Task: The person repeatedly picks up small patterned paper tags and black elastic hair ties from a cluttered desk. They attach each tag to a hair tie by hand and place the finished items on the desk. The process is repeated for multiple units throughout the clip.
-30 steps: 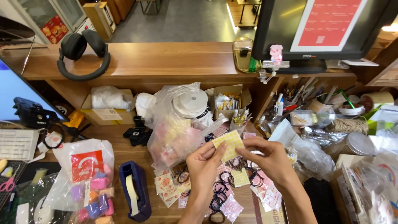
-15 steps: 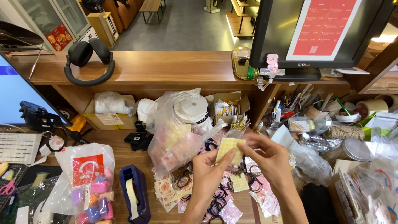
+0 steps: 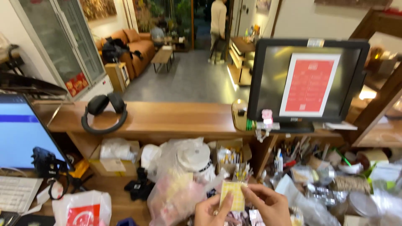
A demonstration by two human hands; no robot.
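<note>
The left hand (image 3: 211, 211) and the right hand (image 3: 268, 205) are both pinching a small yellow sheet (image 3: 233, 195), left fingers closed on its lower left edge, right fingers closed on its right edge. The sheet is being held upright at the bottom centre of the view, above the cluttered worktop (image 3: 121, 196), just right of a clear bag (image 3: 176, 196) of pink and yellow items.

Change since a second ago: the head view is tilting upward. The hands and sheet were sitting mid-frame over the hair ties and card packs on the worktop; they are now lying at the lower edge, and those items are dropping out of view. The grip on the sheet is staying the same, both hands still closed on it. The room beyond the counter is now showing.

Judgement: the work on the sheet is continuing unchanged; only the viewpoint is shifting.

Surroundings: headphones (image 3: 104, 112) are resting on the wooden counter (image 3: 167, 119). A monitor (image 3: 307, 81) is standing at the right. A white-lidded jar (image 3: 193, 157) is sitting behind the bag.
</note>
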